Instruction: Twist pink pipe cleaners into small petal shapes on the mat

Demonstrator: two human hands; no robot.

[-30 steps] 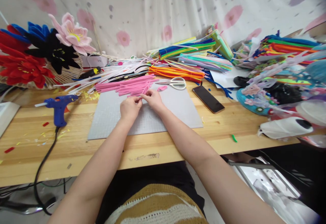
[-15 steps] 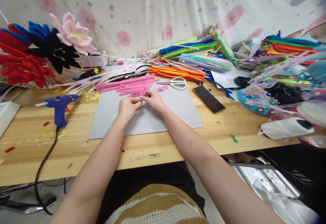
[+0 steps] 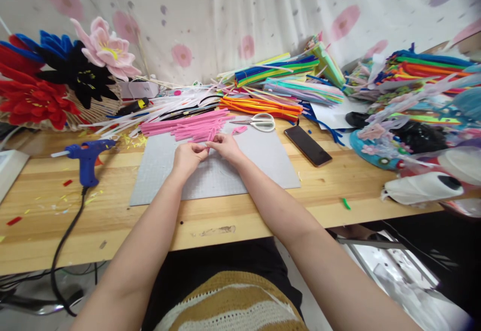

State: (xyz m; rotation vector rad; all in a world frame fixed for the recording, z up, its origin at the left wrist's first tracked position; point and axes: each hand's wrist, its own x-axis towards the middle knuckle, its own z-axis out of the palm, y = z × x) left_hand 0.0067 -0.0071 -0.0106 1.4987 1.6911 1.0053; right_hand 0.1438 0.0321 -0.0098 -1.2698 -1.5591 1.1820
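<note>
Over the grey cutting mat (image 3: 154,180), my left hand (image 3: 189,159) and my right hand (image 3: 224,148) meet fingertip to fingertip. Both pinch a pink pipe cleaner (image 3: 212,133), bent into a narrow loop that sticks up between them; its lower end is hidden by the fingers. Just beyond the hands lies a pile of straight pink pipe cleaners (image 3: 188,124). A small folded pink piece (image 3: 239,130) rests on the mat to the right of my right hand. Scissors (image 3: 263,122) with white handles lie behind that piece.
A blue glue gun (image 3: 88,160) with a black cord stands at the left, near fuzzy flowers (image 3: 108,50). To the right lies a phone (image 3: 308,145). Bundles of coloured pipe cleaners (image 3: 278,70) line the back. A white roll (image 3: 421,189) sits near the right edge.
Hardly anything differs. Both hands keep their pinch on the pink pipe cleaner in the same spot, and the view has shifted very slightly.
</note>
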